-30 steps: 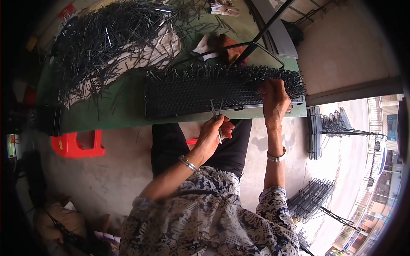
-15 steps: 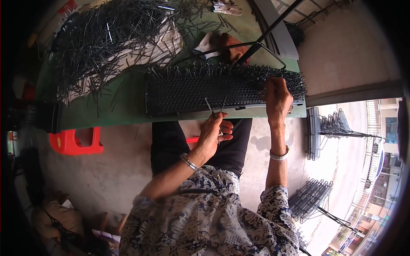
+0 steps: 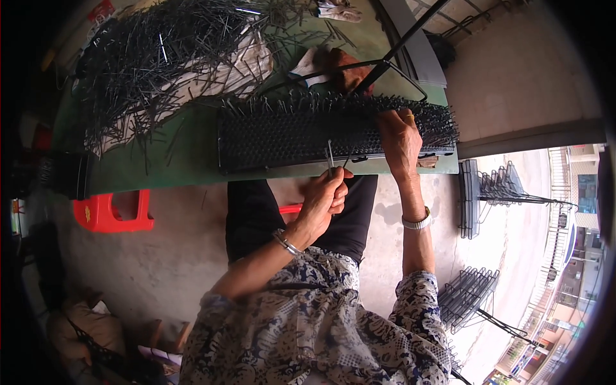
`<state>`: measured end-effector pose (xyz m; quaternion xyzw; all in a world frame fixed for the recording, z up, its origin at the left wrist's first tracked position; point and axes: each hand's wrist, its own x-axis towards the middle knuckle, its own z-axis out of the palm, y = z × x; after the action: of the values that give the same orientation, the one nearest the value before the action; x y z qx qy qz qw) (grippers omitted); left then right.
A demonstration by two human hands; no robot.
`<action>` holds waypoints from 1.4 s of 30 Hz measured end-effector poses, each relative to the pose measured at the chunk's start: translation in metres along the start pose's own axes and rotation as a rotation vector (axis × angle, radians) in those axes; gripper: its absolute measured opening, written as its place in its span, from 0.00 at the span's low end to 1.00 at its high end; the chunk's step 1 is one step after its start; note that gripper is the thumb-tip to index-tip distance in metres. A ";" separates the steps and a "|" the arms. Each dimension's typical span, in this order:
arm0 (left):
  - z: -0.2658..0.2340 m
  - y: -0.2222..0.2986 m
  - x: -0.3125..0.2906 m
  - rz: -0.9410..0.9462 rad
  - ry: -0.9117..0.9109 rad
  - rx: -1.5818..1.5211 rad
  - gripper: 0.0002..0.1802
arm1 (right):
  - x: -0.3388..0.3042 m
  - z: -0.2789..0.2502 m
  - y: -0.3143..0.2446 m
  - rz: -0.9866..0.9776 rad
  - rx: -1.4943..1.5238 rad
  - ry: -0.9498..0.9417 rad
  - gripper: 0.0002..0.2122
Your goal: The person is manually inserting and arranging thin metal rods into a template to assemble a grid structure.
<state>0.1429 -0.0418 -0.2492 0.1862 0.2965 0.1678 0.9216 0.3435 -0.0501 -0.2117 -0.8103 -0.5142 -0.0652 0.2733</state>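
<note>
A long black perforated panel (image 3: 289, 138) lies along the near edge of a green table (image 3: 147, 179). Several thin hooked metal rods stand in its far rows and crowd its right end. My right hand (image 3: 401, 144) hangs over the right part of the panel, fingers pinched together; whatever sits between the fingertips is hidden. Just in front of the panel's near edge, my left hand (image 3: 325, 196) is closed on a few thin metal rods (image 3: 330, 156), which stick up past the thumb.
A large heap of dark rods (image 3: 173, 58) lies on pale cloth (image 3: 253, 61) at the far left. Work gloves (image 3: 311, 67) and a black bar frame (image 3: 398, 51) are behind the panel. A red stool (image 3: 115, 212) stands left; wire racks (image 3: 471, 199) stand right.
My right hand has shifted left along the panel and slightly nearer. My left hand has edged right, its fingers curled tighter and the rods pointing more upright.
</note>
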 end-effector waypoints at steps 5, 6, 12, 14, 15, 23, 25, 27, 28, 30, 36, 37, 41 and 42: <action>0.002 0.000 -0.001 -0.007 -0.008 0.016 0.17 | -0.008 0.005 0.002 -0.036 -0.070 0.061 0.06; 0.002 0.000 -0.001 -0.012 -0.025 0.000 0.18 | -0.009 0.004 0.001 -0.077 -0.080 0.106 0.07; 0.005 0.003 -0.004 -0.010 -0.072 0.088 0.21 | -0.033 -0.030 -0.026 0.198 0.443 -0.203 0.07; 0.009 0.000 -0.004 -0.008 -0.089 0.132 0.22 | -0.041 -0.030 -0.027 0.368 0.717 -0.334 0.05; 0.011 -0.001 -0.004 0.000 -0.099 0.172 0.23 | -0.044 -0.033 -0.025 0.373 0.712 -0.326 0.05; 0.005 -0.002 -0.002 -0.019 -0.081 0.160 0.25 | -0.034 -0.035 -0.014 0.290 0.485 0.249 0.04; 0.008 -0.004 -0.003 -0.043 -0.102 0.212 0.25 | -0.030 -0.025 -0.004 0.232 0.356 0.324 0.03; 0.008 -0.006 -0.002 -0.066 -0.113 0.197 0.24 | -0.024 -0.013 0.005 0.160 0.384 0.385 0.03; 0.010 -0.005 -0.003 -0.066 -0.120 0.217 0.24 | -0.023 -0.009 0.011 0.094 0.283 0.402 0.03; 0.010 -0.005 -0.003 -0.067 -0.126 0.239 0.23 | -0.021 0.001 0.018 0.051 0.198 0.430 0.03; 0.010 -0.006 -0.005 -0.061 -0.163 0.217 0.23 | -0.019 -0.008 0.012 0.109 0.299 0.298 0.04; 0.011 -0.007 -0.005 -0.075 -0.167 0.216 0.23 | -0.018 -0.009 0.011 0.110 0.298 0.300 0.04; 0.012 -0.006 -0.005 -0.103 -0.193 0.231 0.24 | -0.020 -0.010 0.010 -0.094 0.206 0.300 0.04; 0.011 -0.007 -0.006 -0.102 -0.193 0.231 0.24 | -0.023 -0.010 0.009 -0.048 0.237 0.263 0.05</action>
<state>0.1466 -0.0530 -0.2410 0.2910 0.2327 0.0669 0.9256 0.3426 -0.0765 -0.2158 -0.7443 -0.4974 -0.1159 0.4303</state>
